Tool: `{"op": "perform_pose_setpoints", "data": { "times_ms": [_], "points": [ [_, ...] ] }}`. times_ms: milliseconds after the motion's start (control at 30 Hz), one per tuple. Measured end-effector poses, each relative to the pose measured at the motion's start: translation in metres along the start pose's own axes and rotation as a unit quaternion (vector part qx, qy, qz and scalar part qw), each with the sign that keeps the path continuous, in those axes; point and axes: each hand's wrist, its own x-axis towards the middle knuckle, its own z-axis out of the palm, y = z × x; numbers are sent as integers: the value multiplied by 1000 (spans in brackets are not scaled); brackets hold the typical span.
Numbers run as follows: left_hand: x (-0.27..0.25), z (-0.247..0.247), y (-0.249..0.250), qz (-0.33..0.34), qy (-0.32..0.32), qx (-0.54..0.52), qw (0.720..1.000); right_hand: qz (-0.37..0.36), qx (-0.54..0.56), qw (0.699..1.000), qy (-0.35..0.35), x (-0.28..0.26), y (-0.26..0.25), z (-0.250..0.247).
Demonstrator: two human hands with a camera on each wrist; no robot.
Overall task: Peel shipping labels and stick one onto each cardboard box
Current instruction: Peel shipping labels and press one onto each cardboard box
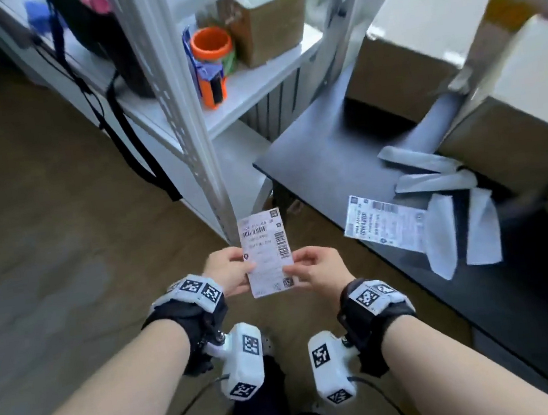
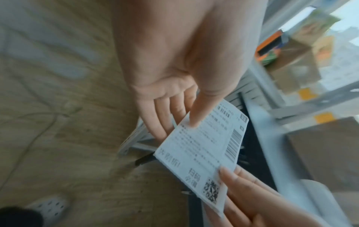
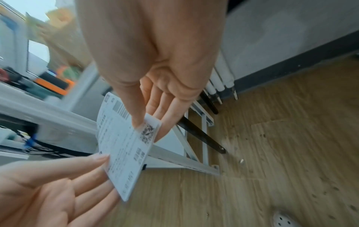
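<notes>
A shelf rack (image 1: 185,114) stands left of the table (image 1: 328,152), which bears cardboard boxes (image 1: 417,38).

White shipping label (image 1: 266,251) printed with black barcodes, centre frame; orange cup (image 1: 211,44) at upper centre; brown cardboard box (image 1: 265,18) beside it; black table (image 1: 345,150) right; tan wood-grain floor (image 1: 42,218) left.

1. Cool daylight enters from the far right, washing out the cardboard boxes (image 1: 428,12).
2. Wide-angle bending warps the edges.
3. Both wrist views are motion-blurred; label (image 2: 204,153) print smears.
</notes>
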Motion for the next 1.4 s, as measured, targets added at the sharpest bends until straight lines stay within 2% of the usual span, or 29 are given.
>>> {"op": "perform_pose_setpoints", "data": {
  "times_ms": [100,200,400,667,867,933,1067,1133,1200,1267,1400],
  "points": [
    [-46,4,37,50,-30,40,997,-42,20,999,22,-41,-36,-16],
    [-81,16,74,96,-65,41,992,-94,35,992,73,-68,-70,-41],
    [-115,57,125,100,-156,77,980,-143,80,974,159,-98,-109,-95],
    [-99,115,185,131,-201,107,965,-153,110,950,248,-96,-140,-161],
    [-77,142,220,146,-230,142,952,-163,114,931,305,-100,-157,-184],
    [-71,146,232,148,-242,161,945,-172,61,928,326,-102,-162,-189],
    [-58,158,257,155,-272,191,930,-167,-71,935,306,-100,-169,-193],
    [-52,165,265,158,-283,206,923,-156,-162,913,341,-96,-170,-194],
    [-47,171,270,159,-293,213,918,-146,-208,900,355,-93,-173,-194],
    [-44,177,275,159,-307,220,912,-134,-186,911,342,-90,-177,-192],
    [-44,189,278,163,-330,228,902,-149,-42,928,340,-84,-173,-189]
  ]
}}
